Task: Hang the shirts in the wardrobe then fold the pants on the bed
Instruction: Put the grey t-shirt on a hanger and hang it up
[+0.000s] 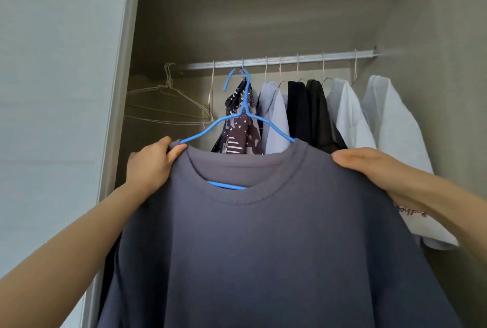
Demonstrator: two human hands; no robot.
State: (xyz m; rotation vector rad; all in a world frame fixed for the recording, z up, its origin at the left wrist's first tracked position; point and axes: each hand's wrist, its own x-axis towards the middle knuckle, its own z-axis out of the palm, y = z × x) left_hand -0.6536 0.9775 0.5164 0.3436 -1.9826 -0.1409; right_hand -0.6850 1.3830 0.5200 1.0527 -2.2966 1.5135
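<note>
Wardrobe [263, 24]: is being faced with its sliding door [58, 117] sitting off to the left, so the hanging bay is open to work in.
Grey shirt [263, 248]: is being held up at the front of that bay, spread wide by both shoulders so it's not sliding off on the way up.
Blue hanger [245, 106]: is being carried inside the collar, with the hook pointing up just under the rail [290, 59]. Whether it's caught on yet can't be told.
Left hand [152, 161]: the shoulder right by the collar is being pinched between thumb and fingers, probably pinning cloth to the hanger arm.
Right hand [369, 164]: the other shoulder is being grasped, fingers wrapped over the top, thumb hidden behind the cloth.
Target spot: the gap just left of the patterned top [239, 130] is being aimed at, by the look of it.
Neighbours: pale, black and white shirts [390, 122] are hanging bunched on the right, and bare wire hangers [168, 101] are dangling at the left end.
</note>
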